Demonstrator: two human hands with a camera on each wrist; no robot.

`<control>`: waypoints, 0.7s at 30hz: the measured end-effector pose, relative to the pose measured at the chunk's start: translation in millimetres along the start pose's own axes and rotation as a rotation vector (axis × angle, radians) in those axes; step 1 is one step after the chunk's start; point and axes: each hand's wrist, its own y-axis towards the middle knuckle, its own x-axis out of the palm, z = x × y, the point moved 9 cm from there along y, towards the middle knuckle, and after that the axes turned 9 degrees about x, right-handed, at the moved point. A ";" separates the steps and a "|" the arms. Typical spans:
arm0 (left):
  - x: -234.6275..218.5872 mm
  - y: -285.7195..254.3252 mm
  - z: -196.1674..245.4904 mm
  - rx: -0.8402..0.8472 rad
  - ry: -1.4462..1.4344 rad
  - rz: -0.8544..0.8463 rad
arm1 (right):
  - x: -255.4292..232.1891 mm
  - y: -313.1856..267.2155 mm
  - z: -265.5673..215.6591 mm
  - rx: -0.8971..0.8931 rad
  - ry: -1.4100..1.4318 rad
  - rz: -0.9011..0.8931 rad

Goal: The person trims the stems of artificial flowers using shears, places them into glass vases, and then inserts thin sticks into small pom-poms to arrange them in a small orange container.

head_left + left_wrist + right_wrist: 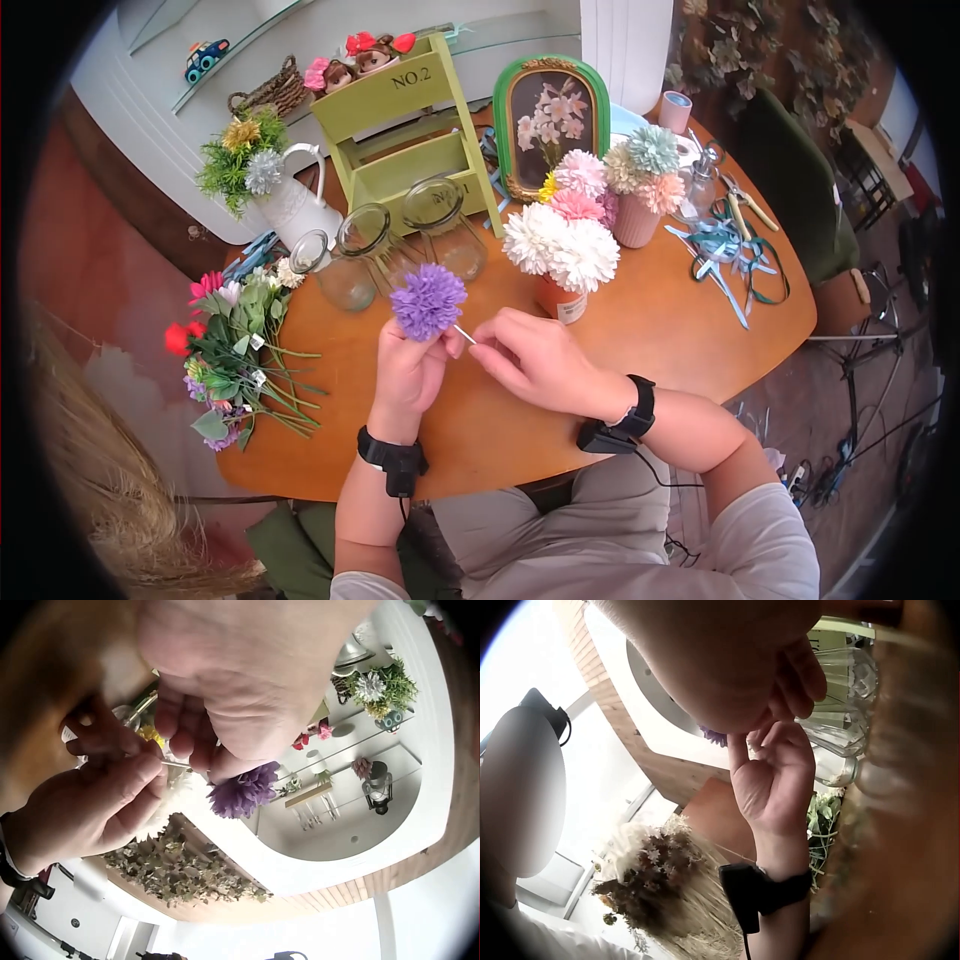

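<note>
Purple pompom flower (pixel 428 302): held above the near part of the wooden table (pixel 650 350), between the person and the glass vases, with its bloom at the left hand and its bare end at the right.
Left hand (pixel 410 370): grasping the flower just under the bloom; some fingers are hidden behind it.
Right hand (pixel 548 365): pinching the thin white stem (pixel 465 333) between thumb and fingertips.
Stem axis: slants in the head view from the bloom at upper left to the right fingertips at lower right, bridging the 2 hands.
Nearer hand: the left, touching right below the petals; the right is apart from the bloom.
Glass vases (pixel 347 286): at least 3, clear, beyond the bloom and to its left; the bloom overlaps them in the head view, so the gap cannot be told.
Green 2-tier planter stand (pixel 395 105): behind the vases; upper panel reads "NO.2", lower panel seems to read "NO.1", partly covered by a vase rim.
Orange pot (pixel 551 293): under white chrysanthemums (pixel 575 250), past the right hand; its white label is too small to read.
Artificial flower bunch (pixel 250 350): on the table's left side; small white tags, print unreadable.
Brands: none legible.
</note>
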 end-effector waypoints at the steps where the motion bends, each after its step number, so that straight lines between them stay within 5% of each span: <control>1: 2.3 -0.7 -1.3 -0.007 -0.002 -0.010 | 0.6 -0.1 -0.3 -0.029 -0.009 0.013; 11: -23.1 12.3 12.4 0.043 -0.185 0.195 | -7.0 -5.7 -26.7 -0.211 -0.126 -0.011; 17: -7.2 3.1 -1.7 -0.037 -0.180 0.131 | -11.5 2.4 -13.9 0.005 -0.046 0.049; 21: 0.6 -0.3 -5.1 -0.033 -0.122 0.089 | -8.0 0.0 -11.5 -0.043 -0.050 0.051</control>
